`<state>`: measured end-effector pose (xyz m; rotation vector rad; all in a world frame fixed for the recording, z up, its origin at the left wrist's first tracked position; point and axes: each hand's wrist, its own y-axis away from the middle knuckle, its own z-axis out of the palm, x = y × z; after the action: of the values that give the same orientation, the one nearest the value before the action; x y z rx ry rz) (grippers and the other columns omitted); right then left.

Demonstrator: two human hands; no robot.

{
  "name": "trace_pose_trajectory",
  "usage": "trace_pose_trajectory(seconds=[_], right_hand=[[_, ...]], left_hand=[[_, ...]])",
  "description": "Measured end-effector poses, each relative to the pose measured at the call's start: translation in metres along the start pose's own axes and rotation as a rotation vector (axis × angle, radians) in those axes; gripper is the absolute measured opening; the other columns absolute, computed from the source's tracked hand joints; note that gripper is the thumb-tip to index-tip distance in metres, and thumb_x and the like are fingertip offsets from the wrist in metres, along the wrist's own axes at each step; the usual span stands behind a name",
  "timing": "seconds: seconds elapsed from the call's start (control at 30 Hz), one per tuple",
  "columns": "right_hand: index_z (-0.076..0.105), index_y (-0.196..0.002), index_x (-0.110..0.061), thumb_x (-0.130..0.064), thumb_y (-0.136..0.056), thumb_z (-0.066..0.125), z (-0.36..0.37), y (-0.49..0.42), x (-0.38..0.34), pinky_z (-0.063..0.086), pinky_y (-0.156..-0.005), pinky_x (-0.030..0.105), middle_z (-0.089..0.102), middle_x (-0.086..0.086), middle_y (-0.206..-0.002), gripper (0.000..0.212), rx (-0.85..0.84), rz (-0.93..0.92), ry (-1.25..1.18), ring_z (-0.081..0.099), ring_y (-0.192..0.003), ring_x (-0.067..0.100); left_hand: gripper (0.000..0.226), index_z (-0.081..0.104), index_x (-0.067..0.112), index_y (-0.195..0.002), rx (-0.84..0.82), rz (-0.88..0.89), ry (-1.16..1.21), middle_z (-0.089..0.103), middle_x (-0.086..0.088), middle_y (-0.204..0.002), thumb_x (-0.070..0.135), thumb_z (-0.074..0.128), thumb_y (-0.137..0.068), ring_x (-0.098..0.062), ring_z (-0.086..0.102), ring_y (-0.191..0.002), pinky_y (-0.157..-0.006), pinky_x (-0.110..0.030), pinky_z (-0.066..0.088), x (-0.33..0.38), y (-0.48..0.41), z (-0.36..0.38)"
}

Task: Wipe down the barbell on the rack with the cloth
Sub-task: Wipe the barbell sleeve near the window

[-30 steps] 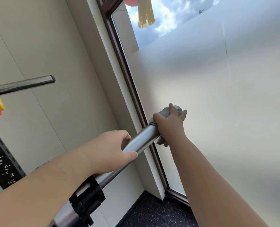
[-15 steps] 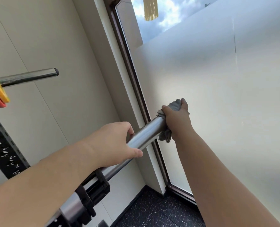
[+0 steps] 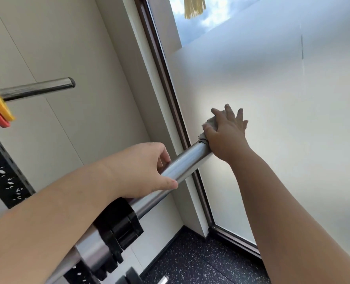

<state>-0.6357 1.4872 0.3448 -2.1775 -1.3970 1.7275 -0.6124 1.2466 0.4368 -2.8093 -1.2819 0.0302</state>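
The shiny steel barbell (image 3: 182, 167) slants up from the black rack (image 3: 4, 177) toward the window, a crumpled grey cloth (image 3: 210, 125) capping its end.

Your bar (image 3: 182, 165) end sits just beside the frosted window (image 3: 282, 119), little room past it. Black collar (image 3: 119, 224) blocks the near side; open bar between left hand (image 3: 141, 169) and right hand (image 3: 225, 134).

Brushed, glossy steel barbell (image 3: 182, 167) under my left hand (image 3: 141, 171); soft grey cloth (image 3: 210, 125) beneath my right hand (image 3: 225, 136). Black plastic collar (image 3: 121, 226) lower left, frosted matt window (image 3: 282, 119), speckled rubber floor (image 3: 200, 263).
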Motion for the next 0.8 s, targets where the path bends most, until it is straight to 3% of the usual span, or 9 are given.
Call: trace_pose_trajectory(seconds=[0.1,0.17,0.3,0.4,0.5,0.63,0.7,0.8], right_hand=[[0.064,-0.125,-0.026,-0.037,-0.099,0.050,0.004,0.026,-0.013,0.017,-0.118,0.034,0.060,-0.007,-0.133,0.031,0.093,-0.188,-0.082,0.039,-0.140,0.019],[0.074,-0.107,-0.029,-0.040,-0.100,0.039,0.010,0.054,-0.020,0.017,-0.117,0.033,0.064,-0.016,-0.121,0.037,0.042,-0.318,-0.049,0.039,-0.137,0.013],[0.074,-0.107,-0.034,-0.044,-0.102,0.036,0.009,0.070,-0.017,0.026,-0.117,0.039,0.064,-0.019,-0.118,0.040,-0.021,-0.545,0.011,0.045,-0.130,0.009],[0.074,-0.108,-0.031,-0.045,-0.102,0.024,-0.002,0.037,0.004,0.032,-0.115,0.042,0.065,-0.015,-0.118,0.052,0.010,-0.456,0.099,0.050,-0.124,0.013],[0.075,-0.102,-0.027,-0.046,-0.097,0.020,0.001,0.034,-0.002,0.023,-0.117,0.036,0.064,-0.011,-0.119,0.058,0.014,-0.293,0.077,0.043,-0.129,0.018],[0.073,-0.085,-0.028,-0.035,-0.099,0.038,0.021,0.086,-0.038,0.033,-0.108,0.037,0.066,-0.016,-0.099,0.038,0.067,-0.542,0.088,0.054,-0.108,0.013],[0.073,-0.087,-0.030,-0.036,-0.099,0.043,0.016,0.082,-0.037,0.036,-0.105,0.033,0.066,-0.017,-0.095,0.034,0.030,-0.616,0.069,0.056,-0.102,0.011],[0.070,-0.079,-0.026,-0.045,-0.097,0.037,0.005,0.044,-0.014,0.040,-0.102,0.038,0.068,-0.013,-0.092,0.042,0.000,-0.519,0.138,0.056,-0.099,0.016]], left_hand=[[0.054,0.054,0.040,-0.119,-0.060,-0.035,0.029,0.063,0.018,-0.105,0.063,0.078,-0.077,-0.004,0.063,-0.094,-0.090,-0.031,0.054,-0.002,-0.002,0.001],[0.050,0.059,0.035,-0.114,-0.126,-0.071,0.002,0.068,0.013,-0.101,0.067,0.074,-0.079,-0.009,0.066,-0.091,-0.089,-0.035,0.055,-0.001,-0.004,0.003],[0.050,0.055,0.026,-0.107,-0.162,-0.090,-0.140,0.064,0.007,-0.095,0.070,0.063,-0.086,-0.014,0.063,-0.085,-0.077,-0.035,0.051,0.005,-0.005,0.010],[0.053,0.050,0.025,-0.118,-0.159,-0.097,-0.157,0.061,0.007,-0.096,0.068,0.061,-0.089,-0.014,0.061,-0.085,-0.076,-0.034,0.049,0.009,-0.001,0.012],[0.061,0.046,0.024,-0.129,-0.167,-0.110,-0.151,0.059,0.008,-0.101,0.068,0.062,-0.089,-0.014,0.060,-0.091,-0.083,-0.035,0.051,0.010,0.001,0.012],[0.054,0.052,0.018,-0.111,-0.169,-0.074,-0.126,0.061,0.004,-0.085,0.065,0.065,-0.087,-0.015,0.057,-0.071,-0.063,-0.031,0.044,0.011,-0.001,0.013],[0.051,0.052,0.020,-0.105,-0.173,-0.079,-0.107,0.065,0.002,-0.087,0.066,0.066,-0.086,-0.016,0.060,-0.073,-0.069,-0.034,0.050,0.010,-0.001,0.011],[0.055,0.050,0.023,-0.108,-0.178,-0.128,-0.137,0.065,0.003,-0.094,0.071,0.064,-0.085,-0.017,0.064,-0.083,-0.080,-0.038,0.053,0.009,0.001,0.011]])
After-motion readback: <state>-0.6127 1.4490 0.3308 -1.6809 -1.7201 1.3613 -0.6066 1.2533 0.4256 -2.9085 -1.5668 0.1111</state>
